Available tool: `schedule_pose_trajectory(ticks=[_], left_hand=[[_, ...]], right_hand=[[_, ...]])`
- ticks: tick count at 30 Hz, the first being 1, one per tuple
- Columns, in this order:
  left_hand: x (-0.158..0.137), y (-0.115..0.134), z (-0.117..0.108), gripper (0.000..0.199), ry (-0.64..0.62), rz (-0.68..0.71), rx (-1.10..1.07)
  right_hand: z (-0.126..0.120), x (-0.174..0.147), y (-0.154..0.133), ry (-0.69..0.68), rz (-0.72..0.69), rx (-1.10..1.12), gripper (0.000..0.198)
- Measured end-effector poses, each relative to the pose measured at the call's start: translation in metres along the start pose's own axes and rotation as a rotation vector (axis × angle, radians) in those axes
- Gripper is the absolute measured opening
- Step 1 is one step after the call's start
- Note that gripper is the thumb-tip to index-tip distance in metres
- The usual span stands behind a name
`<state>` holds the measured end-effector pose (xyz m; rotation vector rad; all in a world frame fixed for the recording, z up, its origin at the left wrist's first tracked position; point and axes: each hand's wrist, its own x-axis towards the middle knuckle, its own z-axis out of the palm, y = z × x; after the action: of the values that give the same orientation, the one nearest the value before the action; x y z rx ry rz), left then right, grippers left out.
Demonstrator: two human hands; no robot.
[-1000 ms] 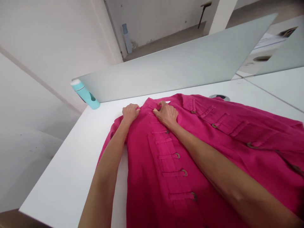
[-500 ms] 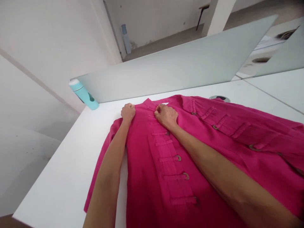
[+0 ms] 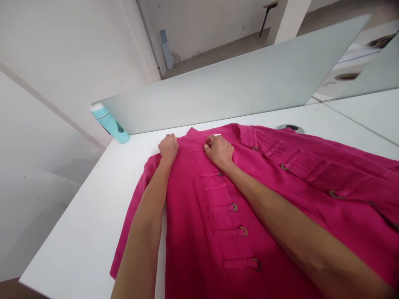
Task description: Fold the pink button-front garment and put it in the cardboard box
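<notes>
Magenta shirt: lay spread on the white table, its collar between the two grips and its body on the near side of them.
Left hand: was curled tight on the shoulder cloth.
Right hand: held cloth beside the collar, thumb and fingers drawn close.
Brown buttons: ran down the front, nearer than the right grip.
Turquoise bottle: stood beyond the left grip, leftward.
</notes>
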<state>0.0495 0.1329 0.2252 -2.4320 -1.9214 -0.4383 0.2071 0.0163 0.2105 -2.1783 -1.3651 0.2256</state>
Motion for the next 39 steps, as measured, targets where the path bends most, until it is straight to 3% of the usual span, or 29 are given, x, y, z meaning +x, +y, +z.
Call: schedule_pose_trajectory(ticks=[7,10,13,18,21,24,27,31,35,39], left_hand=[[0.007,-0.004,-0.009,0.027,-0.083,-0.010,-0.011],[0.013,-0.020,-0.032,0.034,-0.093,-0.009,-0.041],[0.005,-0.054,-0.064,0.038,-0.030,-0.006,-0.089],[-0.061,-0.131,-0.110,0.036,-0.047,-0.059,-0.251],[-0.117,-0.167,-0.121,0.037,-0.157,-0.151,-0.220],[-0.166,-0.187,-0.126,0.037,-0.250,-0.238,-0.173],[-0.198,-0.193,-0.127,0.043,-0.310,-0.300,-0.105],[-0.219,-0.184,-0.123,0.052,-0.317,-0.348,-0.029],[-0.225,-0.165,-0.113,0.046,-0.316,-0.277,0.004],[-0.222,-0.156,-0.109,0.026,-0.301,-0.256,-0.038]], right_hand=[[0.002,0.000,0.001,-0.007,-0.019,-0.019,0.035],[0.003,0.001,0.003,0.005,-0.012,0.010,0.035],[0.004,0.001,0.004,0.016,0.001,0.032,0.035],[0.005,-0.003,0.003,0.038,0.008,0.047,0.035],[0.004,-0.005,0.003,0.038,0.005,0.047,0.037],[-0.005,-0.006,0.003,0.003,-0.013,0.030,0.039],[-0.022,-0.017,-0.005,0.024,-0.103,0.001,0.043],[-0.035,-0.067,-0.020,-0.032,-0.402,-0.043,0.043],[-0.017,-0.128,-0.017,-0.163,-0.639,-0.125,0.050],[0.003,-0.156,0.002,-0.188,-0.745,-0.236,0.059]])
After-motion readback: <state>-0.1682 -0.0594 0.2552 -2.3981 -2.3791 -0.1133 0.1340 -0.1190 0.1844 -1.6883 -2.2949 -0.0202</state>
